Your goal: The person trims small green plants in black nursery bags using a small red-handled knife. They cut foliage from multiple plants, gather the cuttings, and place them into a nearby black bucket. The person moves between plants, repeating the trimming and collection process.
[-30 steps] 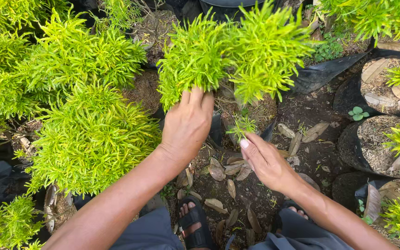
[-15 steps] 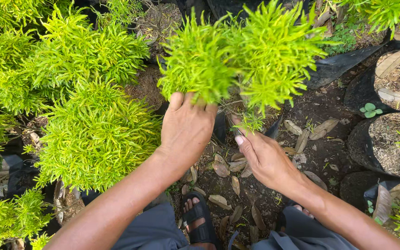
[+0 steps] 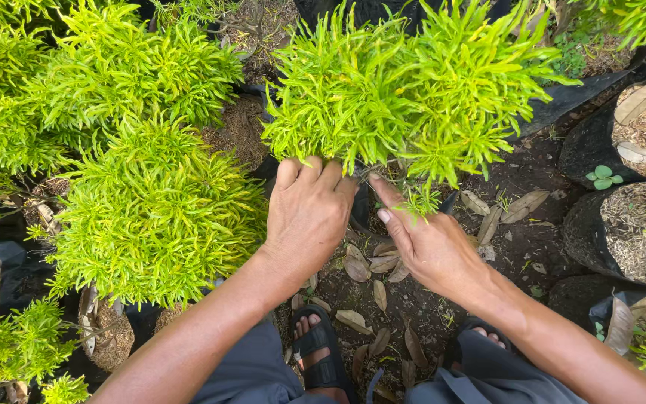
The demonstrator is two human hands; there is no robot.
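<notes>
Head view, single frame. A bushy potted shrub (image 3: 413, 97) with fine lime-green needle-like foliage is seen at top centre, standing on bare soil ground (image 3: 517, 247) among other black nursery bags. Its base and bag are mostly hidden under the foliage and behind the hands.

Left hand (image 3: 309, 217): palm down, fingers curled over the near edge of the bag at the plant's base, fingertips lost under the leaves. It appears to be gripping the rim; whether the grip is fully closed cannot be told.

Right hand (image 3: 428, 243): just beside the left, thumb and forefinger extended toward a small low sprig (image 3: 420, 200) at the base. The fingers are loosely spread; nothing is clearly held.

Handling judgement: the foliage is judged soft, light and easily bruised or snapped, so it is a poor place to take hold. The soil-filled bag is judged the heavy part, with a thin, flexible wall likely to sag or tear if pulled by one side. Hold is best taken low, on both sides of the bag or beneath it.

Surroundings: similar shrubs (image 3: 158, 209) at left; soil-filled bags (image 3: 637, 224) at right; dry leaves (image 3: 357, 269) on the ground; a sandalled foot (image 3: 321, 352) below.
</notes>
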